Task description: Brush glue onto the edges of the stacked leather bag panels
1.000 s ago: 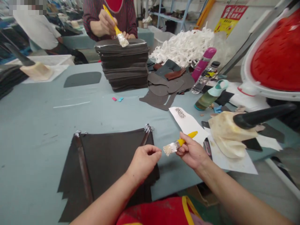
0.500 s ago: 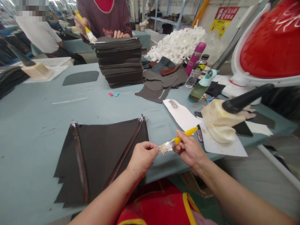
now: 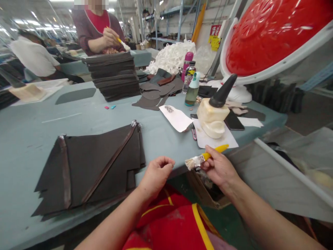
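My right hand is closed round the yellow handle of a paintbrush, whose bristles point left and carry something white. Just left of the bristles, my left hand is pinched, thumb against fingers; anything between them is too small to make out. A gap separates it from the brush. Left of that hand lies a stack of dark sheet pieces, with two brown strips running over it and white stuff at their far ends.
A cream block-shaped container with a black cone stands on white paper at the right. Bottles and dark scraps lie behind it. Across the table, a person holds another brush over a tall dark stack.
The view has swung right, so the table items appear further left. My left fingertips have come away from the bristles. The person opposite has moved their brush to the right over the stack.
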A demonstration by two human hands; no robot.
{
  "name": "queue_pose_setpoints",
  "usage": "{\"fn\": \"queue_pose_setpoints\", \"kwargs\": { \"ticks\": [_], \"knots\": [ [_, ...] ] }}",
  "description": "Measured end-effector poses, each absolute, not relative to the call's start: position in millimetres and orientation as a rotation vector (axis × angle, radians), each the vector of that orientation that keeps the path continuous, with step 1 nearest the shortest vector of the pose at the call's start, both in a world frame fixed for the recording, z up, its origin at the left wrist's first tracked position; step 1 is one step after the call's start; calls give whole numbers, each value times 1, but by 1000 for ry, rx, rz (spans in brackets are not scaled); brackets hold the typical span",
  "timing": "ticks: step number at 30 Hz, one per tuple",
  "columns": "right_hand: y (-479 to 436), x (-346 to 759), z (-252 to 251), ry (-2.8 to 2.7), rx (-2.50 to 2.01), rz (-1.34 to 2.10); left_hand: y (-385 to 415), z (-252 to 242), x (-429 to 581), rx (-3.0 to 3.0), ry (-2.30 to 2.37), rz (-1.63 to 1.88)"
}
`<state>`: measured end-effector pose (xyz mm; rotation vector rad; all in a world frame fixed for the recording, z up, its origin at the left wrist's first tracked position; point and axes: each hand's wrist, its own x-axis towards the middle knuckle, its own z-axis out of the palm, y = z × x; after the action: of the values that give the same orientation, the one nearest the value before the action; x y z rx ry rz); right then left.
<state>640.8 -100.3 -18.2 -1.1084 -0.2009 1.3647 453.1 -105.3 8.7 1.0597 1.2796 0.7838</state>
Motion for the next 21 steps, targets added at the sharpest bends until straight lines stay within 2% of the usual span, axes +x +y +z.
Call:
{"fn": "queue_pose_setpoints", "kwargs": {
  "ticks": [13,21],
  "knots": [
    [-123,667,-29,-224,-910,1380,-117,-1,489,949,1107,714],
    [-142,643,-9,-1149,-990,894,-120,-11,496,1027,1079,678]
  ]
}}
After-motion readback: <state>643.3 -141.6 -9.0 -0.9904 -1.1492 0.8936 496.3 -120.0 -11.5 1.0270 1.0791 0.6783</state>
